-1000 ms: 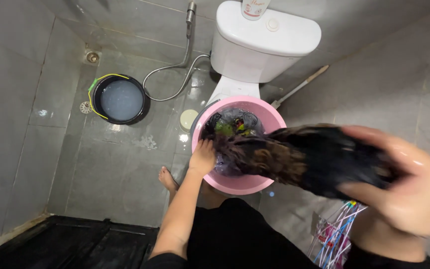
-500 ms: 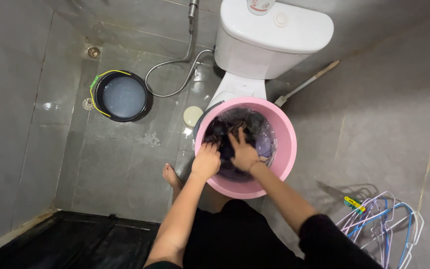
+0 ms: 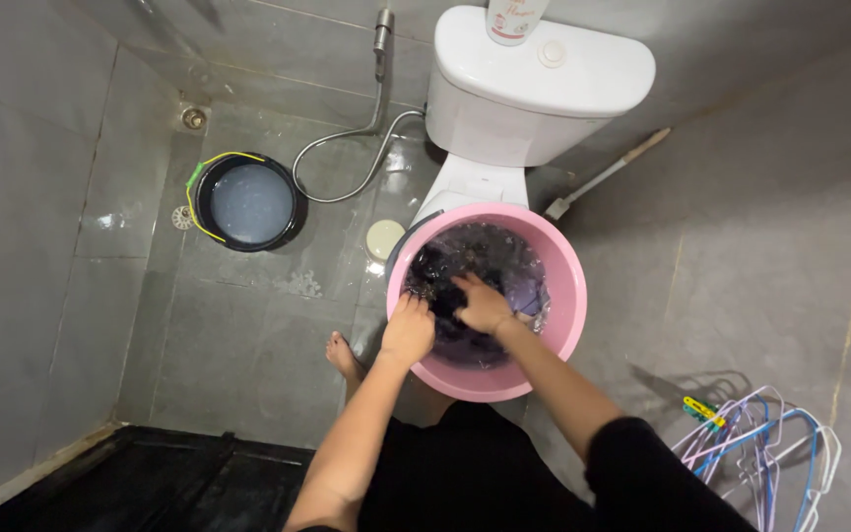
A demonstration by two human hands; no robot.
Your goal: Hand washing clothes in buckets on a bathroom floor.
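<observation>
Hands: our left hand (image 3: pixel 408 331) and right hand (image 3: pixel 482 303) both press on the dark clothes (image 3: pixel 465 271), fingers closed on wet cloth.
Basin: pink basin (image 3: pixel 568 296) holds suds (washing looks underway).
Left: hangers (image 3: pixel 765 458) lie unused.

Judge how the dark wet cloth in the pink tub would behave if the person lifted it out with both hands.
The dark cloth lies crumpled in water in the pink tub, so it would probably hang limp and drip. Being soaked, it is likely heavy for its size. The left hand and right hand press into it, and it bunches around them, which suggests that it is soft, not stiff.
</observation>
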